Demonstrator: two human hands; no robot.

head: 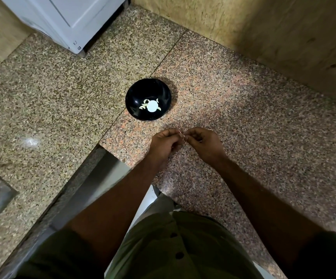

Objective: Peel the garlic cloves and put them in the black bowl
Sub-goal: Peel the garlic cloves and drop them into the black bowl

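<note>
Pinching a clove (181,135) between their fingertips, the left hand (166,142) and right hand (203,142) meet above the counter (243,109), just short of the bowl (132,95). The clove is almost wholly hidden; only a pale sliver shows. Peeled cloves (144,106) already lie in the bowl. Judged light, firm and small, with thin, brittle skin, the clove is best held by its ends. Once bare, it may slip.

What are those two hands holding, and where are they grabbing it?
A tiny pale garlic clove, pinched at its ends between the fingertips of the left hand and right hand.
</note>
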